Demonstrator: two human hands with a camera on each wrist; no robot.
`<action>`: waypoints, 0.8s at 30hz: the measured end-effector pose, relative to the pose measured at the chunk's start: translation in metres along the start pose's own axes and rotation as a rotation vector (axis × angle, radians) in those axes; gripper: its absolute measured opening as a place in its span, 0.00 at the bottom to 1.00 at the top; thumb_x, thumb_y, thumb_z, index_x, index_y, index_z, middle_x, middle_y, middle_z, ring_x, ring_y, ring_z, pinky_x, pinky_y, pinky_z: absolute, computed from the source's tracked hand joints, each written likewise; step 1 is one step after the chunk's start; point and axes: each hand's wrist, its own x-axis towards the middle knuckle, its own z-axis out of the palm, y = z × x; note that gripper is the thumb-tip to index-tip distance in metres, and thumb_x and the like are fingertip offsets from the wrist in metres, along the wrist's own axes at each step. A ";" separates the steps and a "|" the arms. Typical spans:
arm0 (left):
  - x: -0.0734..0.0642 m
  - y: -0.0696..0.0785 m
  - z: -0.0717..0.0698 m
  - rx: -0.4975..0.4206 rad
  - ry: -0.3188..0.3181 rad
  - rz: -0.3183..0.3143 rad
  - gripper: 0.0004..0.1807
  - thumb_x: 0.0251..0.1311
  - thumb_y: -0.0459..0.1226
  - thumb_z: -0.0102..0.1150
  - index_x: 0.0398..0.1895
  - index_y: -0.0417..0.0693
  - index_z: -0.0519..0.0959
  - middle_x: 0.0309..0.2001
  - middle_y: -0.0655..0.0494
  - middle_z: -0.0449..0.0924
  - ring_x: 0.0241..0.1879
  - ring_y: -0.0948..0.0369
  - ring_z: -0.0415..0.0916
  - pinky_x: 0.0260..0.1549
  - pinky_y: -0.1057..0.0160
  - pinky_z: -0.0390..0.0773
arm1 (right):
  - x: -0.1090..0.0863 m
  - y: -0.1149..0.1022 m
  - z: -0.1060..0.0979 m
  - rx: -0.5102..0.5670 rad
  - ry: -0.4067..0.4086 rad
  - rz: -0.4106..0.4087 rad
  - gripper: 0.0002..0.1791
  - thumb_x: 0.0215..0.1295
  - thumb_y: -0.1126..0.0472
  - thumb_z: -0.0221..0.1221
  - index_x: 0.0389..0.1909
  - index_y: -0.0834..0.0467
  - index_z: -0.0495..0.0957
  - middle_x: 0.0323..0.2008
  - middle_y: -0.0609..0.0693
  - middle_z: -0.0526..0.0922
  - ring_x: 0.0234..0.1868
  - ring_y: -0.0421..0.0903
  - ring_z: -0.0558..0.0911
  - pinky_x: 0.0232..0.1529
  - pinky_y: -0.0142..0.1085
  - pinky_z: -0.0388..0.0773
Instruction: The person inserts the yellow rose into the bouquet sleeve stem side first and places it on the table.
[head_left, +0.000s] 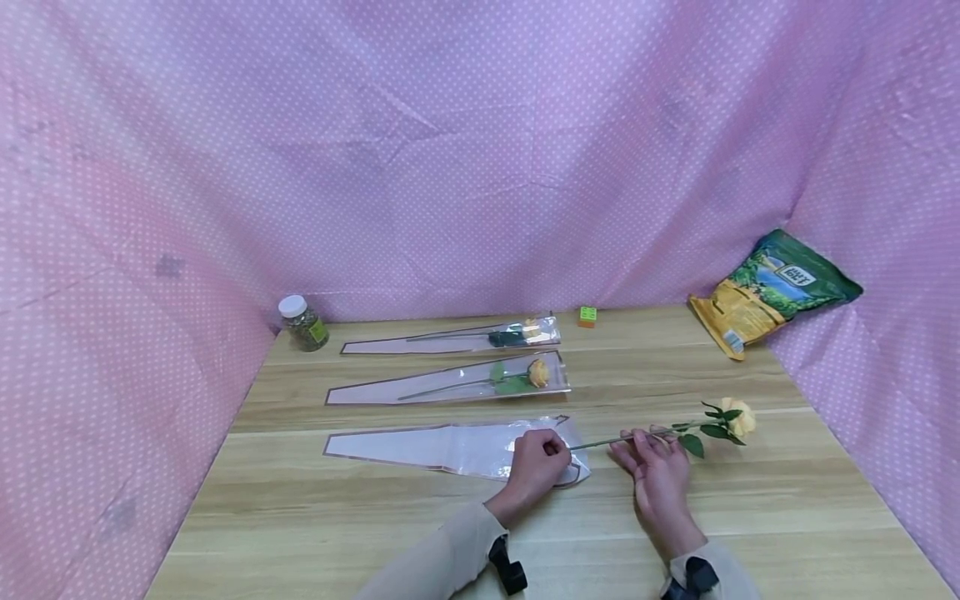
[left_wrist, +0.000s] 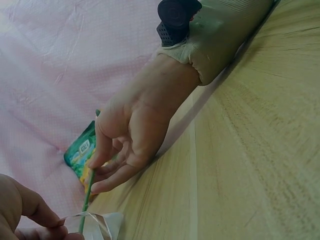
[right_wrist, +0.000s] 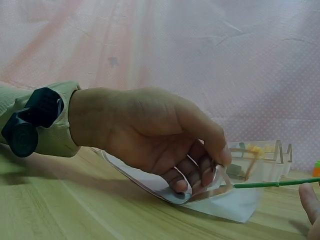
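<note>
My left hand (head_left: pixel 536 465) pinches the open mouth of a flower sleeve (head_left: pixel 420 447), white and clear with a brown border, lying on the wooden table. In the right wrist view, its thumb and fingers grip the sleeve's edge. My right hand (head_left: pixel 662 483) pinches the green stem of a pale yellow rose (head_left: pixel 739 418) between thumb and fingers, its bloom out to the right. The stem's end (right_wrist: pixel 250 185) points left and meets the sleeve's mouth. The left wrist view shows the stem (left_wrist: pixel 87 200) running from the right fingertips to the clear film.
Behind lie two more sleeves, each with a flower inside: a middle one (head_left: pixel 367 394) and a far one (head_left: pixel 375 346). A white-lidded jar (head_left: pixel 306 325) stands back left. A green-and-orange block (head_left: pixel 587 317) and a green-yellow bag (head_left: pixel 780 287) are at the back. Pink dotted cloth (head_left: pixel 480 167) surrounds the table.
</note>
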 end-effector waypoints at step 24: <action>0.006 0.008 0.003 0.026 -0.021 0.035 0.05 0.48 0.30 0.60 0.18 0.43 0.81 0.17 0.59 0.76 0.20 0.73 0.65 0.24 0.74 0.67 | -0.007 0.011 0.001 -0.013 -0.070 -0.032 0.14 0.67 0.71 0.58 0.47 0.60 0.65 0.34 0.52 0.88 0.39 0.45 0.89 0.45 0.42 0.86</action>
